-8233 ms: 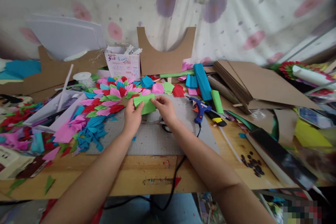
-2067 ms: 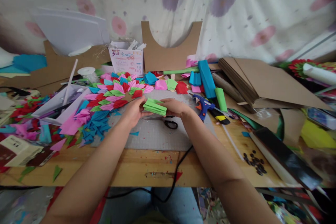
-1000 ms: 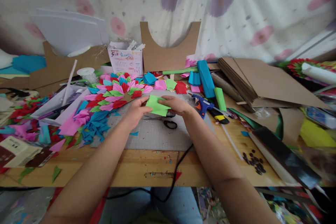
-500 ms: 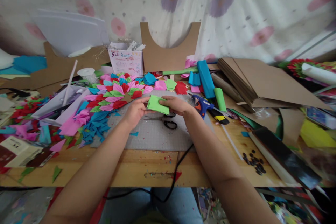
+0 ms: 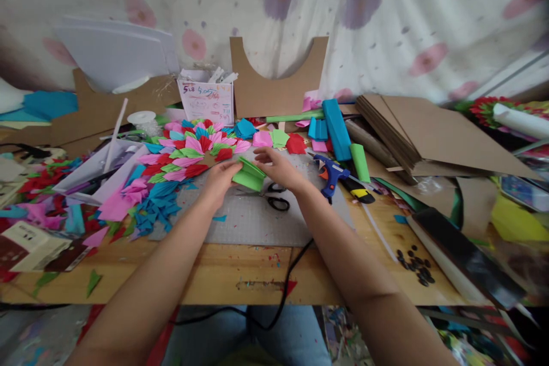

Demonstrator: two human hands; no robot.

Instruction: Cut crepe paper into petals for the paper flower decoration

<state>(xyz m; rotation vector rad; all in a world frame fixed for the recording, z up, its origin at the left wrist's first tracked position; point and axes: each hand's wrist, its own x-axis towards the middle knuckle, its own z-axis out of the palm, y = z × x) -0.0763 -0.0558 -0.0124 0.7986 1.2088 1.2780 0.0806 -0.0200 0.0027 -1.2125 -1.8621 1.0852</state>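
Note:
A folded piece of green crepe paper [image 5: 249,176] is tilted above the grey cutting mat [image 5: 253,226]. My left hand [image 5: 220,180] pinches it at its left edge. My right hand [image 5: 281,169] is at the paper's upper right edge, fingers stretched out and spread; whether its thumb touches the paper I cannot make out. Below the paper lie scissors [image 5: 278,203] with black handles, their blades partly hidden. Just right of my right hand rests a blue glue gun [image 5: 332,176].
Crepe-paper petals [image 5: 189,151] in several colours and a white tray [image 5: 75,180] lie left. Behind stand a white box [image 5: 208,104] and a cut-out cardboard piece [image 5: 274,97]. Right are a blue paper roll [image 5: 337,128], stacked cardboard [image 5: 454,143] and black discs [image 5: 418,267]. A black cable [image 5: 288,280] crosses the table edge.
The green paper has tipped and turned, showing a fold along its upper side. My right hand has loosened from its grip on top, its fingers now raised and spread.

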